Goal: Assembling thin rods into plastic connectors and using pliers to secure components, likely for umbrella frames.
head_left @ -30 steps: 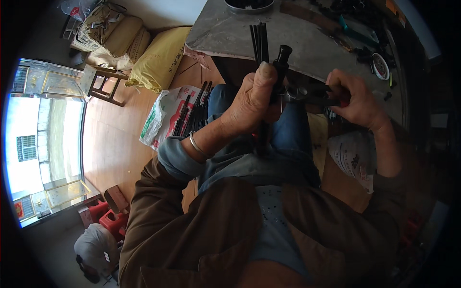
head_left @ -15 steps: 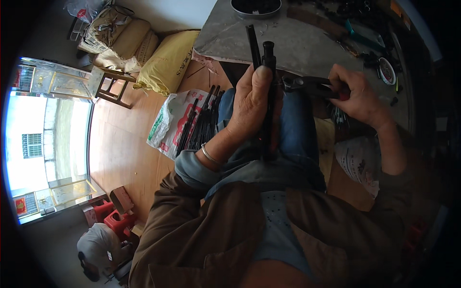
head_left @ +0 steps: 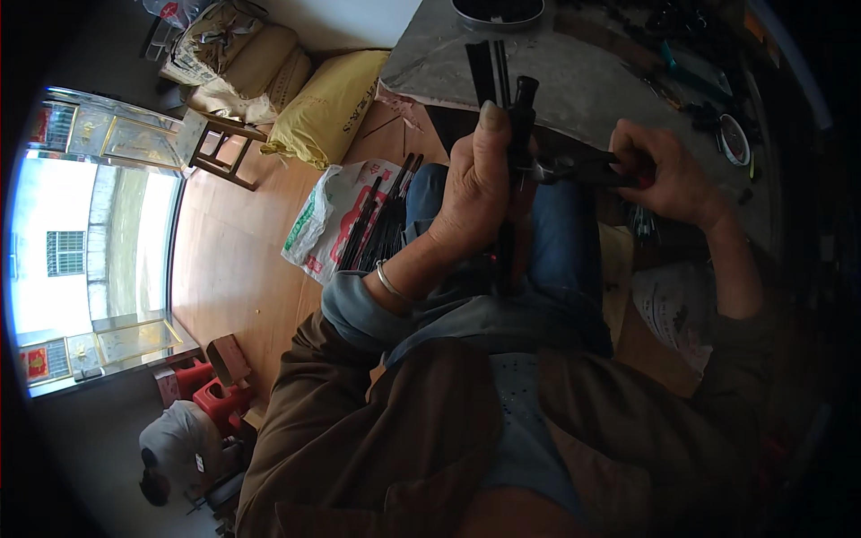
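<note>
Gripping black rods (head_left: 482, 72), the left hand (head_left: 471, 193) stands thumb-up.

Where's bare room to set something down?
Free: near-left grey tabletop, before the round metal pan; wood floor between the bright opening and white sack. Crowded: right end of the tabletop, around the teal tray; between left hand and right hand, where pliers sit.

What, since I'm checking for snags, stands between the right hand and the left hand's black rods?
Only the pliers, held by the right hand, their head close to the black rods in the left hand; nothing else visible intervenes.
</note>
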Motion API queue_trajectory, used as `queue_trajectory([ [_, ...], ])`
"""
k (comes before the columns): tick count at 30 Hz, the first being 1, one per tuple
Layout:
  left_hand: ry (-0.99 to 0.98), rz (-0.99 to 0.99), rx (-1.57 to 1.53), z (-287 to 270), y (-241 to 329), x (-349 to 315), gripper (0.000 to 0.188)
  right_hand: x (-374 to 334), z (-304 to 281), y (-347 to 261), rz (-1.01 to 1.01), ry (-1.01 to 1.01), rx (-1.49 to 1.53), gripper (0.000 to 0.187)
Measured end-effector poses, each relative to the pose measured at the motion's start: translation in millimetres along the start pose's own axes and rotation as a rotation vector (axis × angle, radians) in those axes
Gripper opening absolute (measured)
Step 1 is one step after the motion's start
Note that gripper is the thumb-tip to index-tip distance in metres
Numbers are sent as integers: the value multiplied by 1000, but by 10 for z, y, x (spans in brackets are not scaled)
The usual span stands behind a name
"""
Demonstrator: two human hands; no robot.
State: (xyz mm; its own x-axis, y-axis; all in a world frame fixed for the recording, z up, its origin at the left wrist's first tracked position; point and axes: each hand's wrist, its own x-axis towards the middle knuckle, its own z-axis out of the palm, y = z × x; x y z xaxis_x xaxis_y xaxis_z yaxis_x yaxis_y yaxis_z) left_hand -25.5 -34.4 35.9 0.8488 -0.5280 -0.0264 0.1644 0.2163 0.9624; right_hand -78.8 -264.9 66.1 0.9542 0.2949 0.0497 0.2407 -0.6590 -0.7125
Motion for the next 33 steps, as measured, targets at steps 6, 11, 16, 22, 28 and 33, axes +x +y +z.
queue_trajectory([
  [6,-100,-10,-30,-104,-19,8,64,33,85,107,4,-7,102,29],
  [11,20,-7,-6,-95,-39,63,66,-57,363,115,12,192,45,29],
  [16,23,70,-48,-96,-130,127,63,-179,677,169,68,373,48,29],
  [22,-33,202,69,-76,-227,238,48,-267,814,187,146,516,30,29],
  [28,32,237,123,-12,-311,291,55,-325,898,180,131,625,-24,29],
  [33,13,201,138,-24,-308,332,53,-346,897,164,94,675,-110,30],
])
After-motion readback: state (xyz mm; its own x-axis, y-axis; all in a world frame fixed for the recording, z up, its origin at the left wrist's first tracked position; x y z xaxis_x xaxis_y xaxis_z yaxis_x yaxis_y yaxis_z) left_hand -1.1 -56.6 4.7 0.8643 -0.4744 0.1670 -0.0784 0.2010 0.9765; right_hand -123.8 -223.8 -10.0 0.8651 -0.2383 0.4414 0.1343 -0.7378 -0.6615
